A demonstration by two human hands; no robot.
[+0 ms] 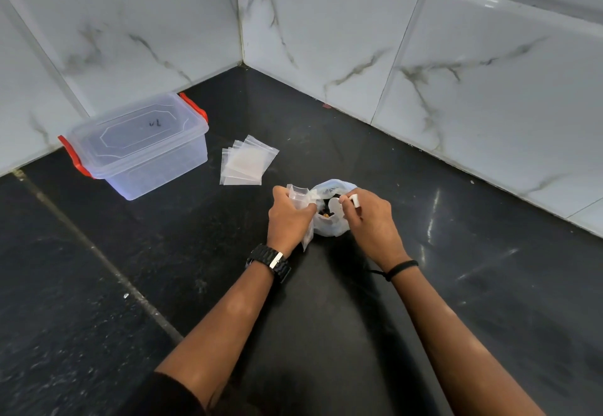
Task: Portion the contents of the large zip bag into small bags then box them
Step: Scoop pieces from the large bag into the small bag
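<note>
Portioning looks barely begun; the left hand grips one small bag beside the open large zip bag on the counter; the right hand pinches a white piece at its mouth; spare small bags lie flat; the box sits lidded, apparently empty

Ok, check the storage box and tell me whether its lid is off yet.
No, the clear lid still sits on the storage box, with the red latches at both ends, near the wall tiles.

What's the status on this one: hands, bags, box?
Left hand grips small bag. Right hand pinches large zip bag, open. Box lidded, spare small bags beside it.
</note>
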